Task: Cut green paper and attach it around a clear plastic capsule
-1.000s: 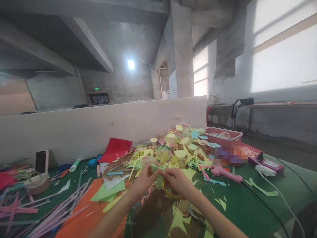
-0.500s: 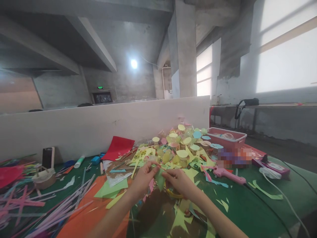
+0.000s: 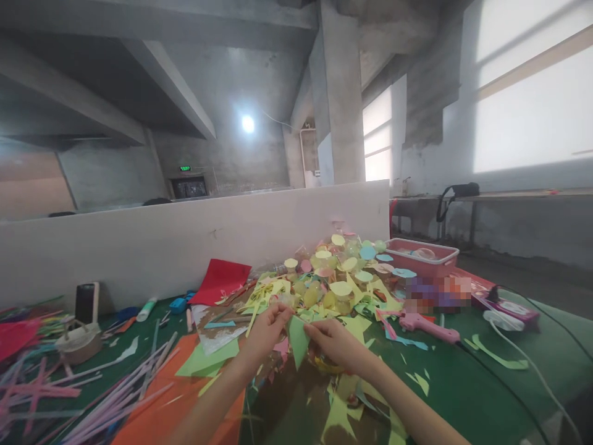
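A small pointed piece of light green paper point(image 3: 299, 342) hangs point down between my hands. My left hand point(image 3: 273, 327) pinches its upper left edge, fingers closed. On the other side, my right hand point(image 3: 331, 339) grips its right edge between thumb and fingers. Just beyond them rises a heap of clear plastic cups topped with paper discs, one of them a yellow disc point(image 3: 341, 288). Yellow paper scraps point(image 3: 340, 411) lie under and in front of my hands.
Left are an orange sheet point(image 3: 185, 402), pink paper strips point(image 3: 125, 398), a phone point(image 3: 87, 303) and a red sheet point(image 3: 223, 281). Right are a pink glue gun point(image 3: 428, 327) with its cord, a pink basket point(image 3: 424, 262) and a power strip point(image 3: 519, 314). A white partition point(image 3: 139, 238) stands behind.
The green paper now shows more of its face between my hands, spread flatter. My hands have shifted only slightly, and the camera view has moved a little.
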